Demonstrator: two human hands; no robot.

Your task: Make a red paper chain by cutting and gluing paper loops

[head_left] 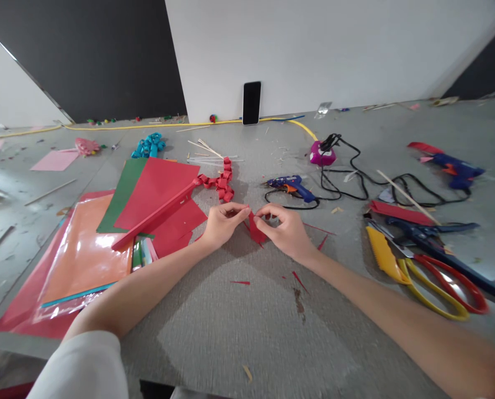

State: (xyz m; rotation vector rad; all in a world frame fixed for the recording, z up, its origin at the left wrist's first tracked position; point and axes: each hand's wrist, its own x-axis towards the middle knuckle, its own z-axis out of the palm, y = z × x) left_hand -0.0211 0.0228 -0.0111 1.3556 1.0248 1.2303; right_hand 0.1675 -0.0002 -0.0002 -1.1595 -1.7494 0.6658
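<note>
Near the middle of the table, my left hand and my right hand meet over a small red paper piece. Thumb and index finger of each hand pinch it near its top, and its lower end points down toward the table. The fingertips cover part of it. Just beyond my left hand lies a chain of folded red paper. Thin red scraps are scattered in front of and beside my right hand. A blue glue gun lies beyond my right hand.
Red sheets, a green sheet and an orange pack are piled left. Scissors and a yellow tool lie right. Black cords run from a purple socket to a second glue gun. A phone leans on the wall.
</note>
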